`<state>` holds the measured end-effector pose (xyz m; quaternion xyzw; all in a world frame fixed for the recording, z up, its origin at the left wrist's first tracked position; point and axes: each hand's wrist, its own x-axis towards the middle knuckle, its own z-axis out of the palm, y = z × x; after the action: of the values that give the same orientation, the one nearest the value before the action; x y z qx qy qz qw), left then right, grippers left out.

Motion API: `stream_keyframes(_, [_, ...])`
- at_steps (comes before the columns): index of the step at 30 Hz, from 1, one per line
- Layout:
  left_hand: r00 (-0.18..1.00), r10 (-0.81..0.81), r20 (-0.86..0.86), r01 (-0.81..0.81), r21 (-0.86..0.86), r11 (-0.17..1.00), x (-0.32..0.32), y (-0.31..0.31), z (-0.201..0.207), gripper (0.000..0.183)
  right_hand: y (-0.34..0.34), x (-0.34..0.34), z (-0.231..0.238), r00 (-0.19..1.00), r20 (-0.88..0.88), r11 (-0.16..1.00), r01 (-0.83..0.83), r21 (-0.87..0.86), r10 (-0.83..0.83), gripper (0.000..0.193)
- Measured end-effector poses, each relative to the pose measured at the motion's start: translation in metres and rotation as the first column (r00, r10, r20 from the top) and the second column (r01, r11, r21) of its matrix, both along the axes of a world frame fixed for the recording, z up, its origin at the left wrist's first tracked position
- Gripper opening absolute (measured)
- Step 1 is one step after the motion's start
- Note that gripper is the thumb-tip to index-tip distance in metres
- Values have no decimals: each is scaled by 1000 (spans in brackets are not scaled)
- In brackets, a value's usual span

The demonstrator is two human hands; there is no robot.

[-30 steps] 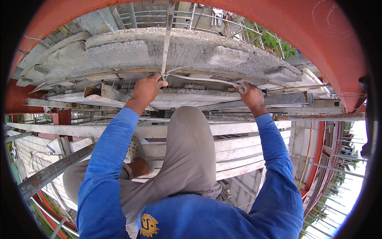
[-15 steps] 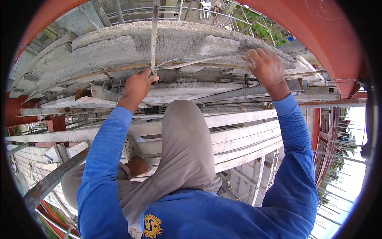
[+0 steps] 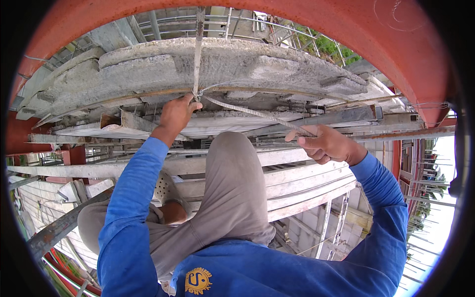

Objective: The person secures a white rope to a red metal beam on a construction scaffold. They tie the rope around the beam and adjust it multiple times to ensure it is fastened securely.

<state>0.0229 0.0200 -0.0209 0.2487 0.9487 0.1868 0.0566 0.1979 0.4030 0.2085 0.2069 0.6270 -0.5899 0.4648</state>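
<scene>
My right hand [image 3: 329, 143] is closed round the near end of a ribbed steel rod [image 3: 257, 114]. Its index finger points along the rod, which slants up and left to a wire-tied joint [image 3: 198, 96]. At that joint my left hand [image 3: 177, 116] pinches the foot of an upright steel rod [image 3: 198, 54] between thumb and fingers. A loop of thin tie wire [image 3: 222, 84] sticks out to the right of the joint. Behind it a rusty horizontal bar [image 3: 143, 93] runs along the concrete beam [image 3: 213, 62]. My left fingertips partly hide the joint.
A red steel beam [image 3: 405, 44] arches over the top and right. Pale planks [image 3: 307, 173] and metal channels [image 3: 316, 121] lie below my hands, beside my bent knee [image 3: 232, 173]. Scaffold pipes [image 3: 178, 22] stand beyond the concrete, with a drop to lower ground.
My right hand has come down toward me, swinging the ribbed rod's near end from along the concrete to a downward slant. My left hand stays at the joint.
</scene>
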Motion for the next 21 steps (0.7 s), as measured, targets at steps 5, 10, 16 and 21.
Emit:
stream_keyframes(5, [1000, -8, 2, 8, -7, 1000, 0, 1, 2, 58, 20, 74, -158, 430, -714, 786, 17, 618, 552, 36])
stream_keyframes(10, [999, -3, 35, 3, 0, 1000, 0, 6, 11, 60, 78, 33, -263, 342, -559, 582, 41, 812, 755, 32])
stream_keyframes(16, [999, 25, 44, -24, -12, 1000, 4, 4, 10, 58, 102, -14, -157, 152, -407, 409, 19, 912, 901, 33])
stream_keyframes(21, [996, 61, 61, -58, -53, 997, 6, 5, 17, 61, 58, -44, -42, 351, -210, 290, -195, 937, 912, 43])
